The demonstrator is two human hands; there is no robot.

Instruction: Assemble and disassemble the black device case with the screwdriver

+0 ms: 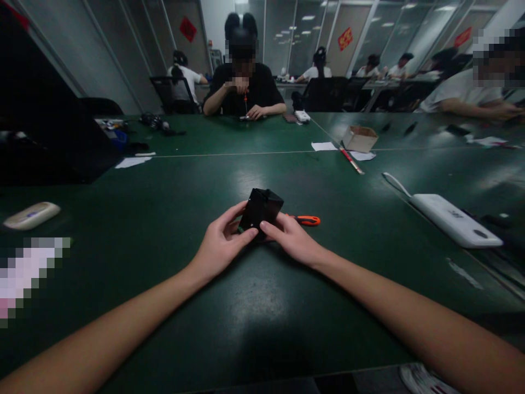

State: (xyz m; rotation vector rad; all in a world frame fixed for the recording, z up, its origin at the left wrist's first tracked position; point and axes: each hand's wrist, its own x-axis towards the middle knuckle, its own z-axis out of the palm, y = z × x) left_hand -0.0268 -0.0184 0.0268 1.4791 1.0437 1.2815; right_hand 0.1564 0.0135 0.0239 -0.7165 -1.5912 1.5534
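A black box-shaped object (262, 209) is held between both my hands, tilted, above the green table (164, 208). My left hand (223, 238) grips its left side, thumb at the lower front edge. On the right side, my right hand (291, 238) holds it with the thumb pressed on the front face. The fingers behind the object are mostly hidden. An orange and black screwdriver handle (307, 220) shows just beyond my right hand; its other end is hidden.
At the right lies a white power bank (455, 219) with a cable. Farther back are a cardboard box (360, 138) and a red knife-like tool (351, 161). A white oval object (31, 215) sits at the left. A person (246, 87) works across the table.
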